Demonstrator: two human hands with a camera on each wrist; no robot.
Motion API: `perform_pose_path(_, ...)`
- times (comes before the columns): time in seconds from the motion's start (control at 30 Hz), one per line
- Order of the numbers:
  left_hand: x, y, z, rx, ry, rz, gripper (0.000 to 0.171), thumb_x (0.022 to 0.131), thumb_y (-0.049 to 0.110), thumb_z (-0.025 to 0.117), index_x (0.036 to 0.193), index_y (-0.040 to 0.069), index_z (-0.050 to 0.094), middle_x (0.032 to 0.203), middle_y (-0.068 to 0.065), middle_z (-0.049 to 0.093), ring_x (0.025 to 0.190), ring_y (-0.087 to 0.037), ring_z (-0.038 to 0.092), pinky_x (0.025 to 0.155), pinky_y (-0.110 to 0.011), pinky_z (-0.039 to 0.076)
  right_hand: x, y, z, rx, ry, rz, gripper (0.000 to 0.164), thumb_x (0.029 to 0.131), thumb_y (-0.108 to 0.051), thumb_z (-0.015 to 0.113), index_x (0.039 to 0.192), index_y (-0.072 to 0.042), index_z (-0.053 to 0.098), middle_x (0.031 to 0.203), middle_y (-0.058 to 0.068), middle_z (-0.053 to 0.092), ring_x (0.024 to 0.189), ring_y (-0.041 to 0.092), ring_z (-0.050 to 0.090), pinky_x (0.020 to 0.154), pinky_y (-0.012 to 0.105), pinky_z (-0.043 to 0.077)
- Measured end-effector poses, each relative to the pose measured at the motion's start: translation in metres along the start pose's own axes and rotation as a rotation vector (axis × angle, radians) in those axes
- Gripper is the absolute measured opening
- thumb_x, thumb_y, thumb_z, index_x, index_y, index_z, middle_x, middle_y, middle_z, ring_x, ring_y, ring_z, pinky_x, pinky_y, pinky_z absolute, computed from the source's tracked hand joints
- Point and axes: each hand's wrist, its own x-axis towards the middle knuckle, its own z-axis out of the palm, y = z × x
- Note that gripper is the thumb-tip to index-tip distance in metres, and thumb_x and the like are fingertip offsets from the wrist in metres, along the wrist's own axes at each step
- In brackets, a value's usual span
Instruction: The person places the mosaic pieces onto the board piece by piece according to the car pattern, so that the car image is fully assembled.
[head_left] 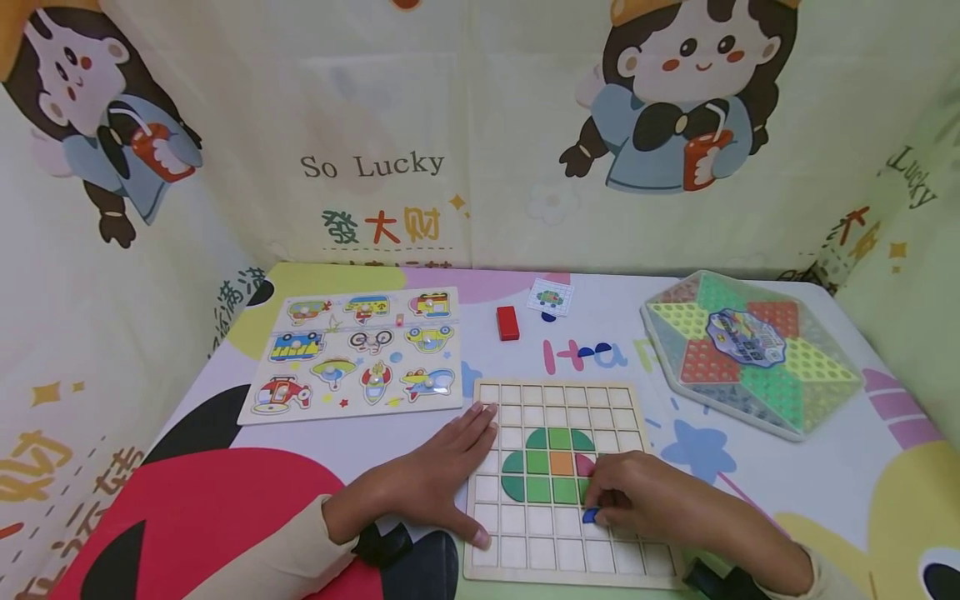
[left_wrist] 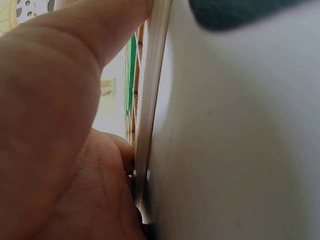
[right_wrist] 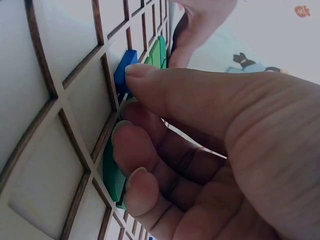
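Note:
A wooden grid board bears a cluster of light green squares, darker green rounded pieces, an orange square and a pink rounded piece. My left hand rests along the board's left edge, fingers straight and thumb spread; the left wrist view shows its palm beside the board's side edge. Between thumb and fingers, my right hand pinches a small blue piece low over the grid, just below the green cluster. The right hand hides part of the cluster's right side.
A picture puzzle board with vehicle pieces lies at the back left. Behind the grid are a red block, a small pattern card and dark blue rounded pieces. A hexagonal game board lies at right.

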Motion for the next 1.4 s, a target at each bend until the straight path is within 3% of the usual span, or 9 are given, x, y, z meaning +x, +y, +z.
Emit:
perform_pose_path(0.37, 0.000, -0.002, 0.001, 0.012, 0.007, 0.010, 0.121, 0.073, 0.069, 0.069, 0.156, 0.006, 0.008, 0.163, -0.004, -0.009, 0.147, -0.021, -0.013, 0.117, -0.046, 0.005, 0.000, 0.001, 0.001, -0.004, -0.003, -0.016, 0.014, 0.085, -0.008, 0.076, 0.089, -0.021, 0.073, 0.093, -0.018, 0.060, 0.084, 0.000, 0.054, 0.071, 0.024, 0.051)
perform_pose_path(0.67, 0.000, 0.000, -0.001, 0.003, -0.003, -0.002, 0.122, 0.072, 0.068, 0.071, 0.157, 0.008, 0.007, 0.163, -0.002, -0.009, 0.146, -0.020, -0.015, 0.117, -0.044, 0.005, 0.001, -0.001, -0.001, 0.008, 0.016, 0.025, 0.012, 0.086, -0.010, 0.075, 0.095, -0.018, 0.071, 0.086, -0.019, 0.056, 0.070, 0.000, 0.048, 0.061, 0.020, 0.045)
perform_pose_path(0.77, 0.000, 0.000, -0.001, -0.003, -0.002, 0.000, 0.122, 0.072, 0.068, 0.071, 0.157, 0.008, 0.007, 0.163, -0.002, -0.009, 0.146, -0.020, -0.014, 0.117, -0.045, 0.005, 0.000, 0.000, -0.005, 0.047, 0.031, 0.041, 0.011, 0.088, -0.012, 0.073, 0.097, -0.019, 0.070, 0.087, -0.018, 0.057, 0.072, 0.000, 0.049, 0.061, 0.020, 0.046)
perform_pose_path(0.93, 0.000, 0.000, 0.001, -0.017, 0.001, 0.006, 0.122, 0.072, 0.068, 0.071, 0.157, 0.008, 0.007, 0.163, -0.003, -0.009, 0.146, -0.020, -0.014, 0.117, -0.046, 0.006, 0.000, 0.008, -0.011, 0.154, 0.083, 0.013, 0.007, 0.094, -0.016, 0.067, 0.100, -0.016, 0.069, 0.096, -0.011, 0.065, 0.081, 0.003, 0.058, 0.067, 0.023, 0.052)
perform_pose_path(1.07, 0.000, -0.001, 0.001, -0.004, 0.006, 0.010, 0.122, 0.072, 0.069, 0.070, 0.157, 0.007, 0.008, 0.163, -0.003, -0.008, 0.147, -0.021, -0.013, 0.117, -0.047, 0.005, 0.002, 0.016, -0.020, 0.194, 0.125, 0.028, 0.007, 0.095, -0.018, 0.065, 0.100, -0.014, 0.069, 0.095, -0.008, 0.067, 0.079, 0.006, 0.060, 0.066, 0.024, 0.053)
perform_pose_path(1.4, 0.000, -0.001, 0.001, 0.002, 0.003, 0.006, 0.121, 0.072, 0.069, 0.069, 0.157, 0.008, 0.009, 0.163, -0.003, -0.008, 0.146, -0.020, -0.013, 0.117, -0.046, 0.006, 0.016, 0.043, -0.046, 0.031, 0.334, 0.171, 0.007, 0.091, -0.011, 0.070, 0.097, -0.011, 0.072, 0.086, -0.007, 0.065, 0.072, 0.012, 0.055, 0.063, 0.024, 0.050)
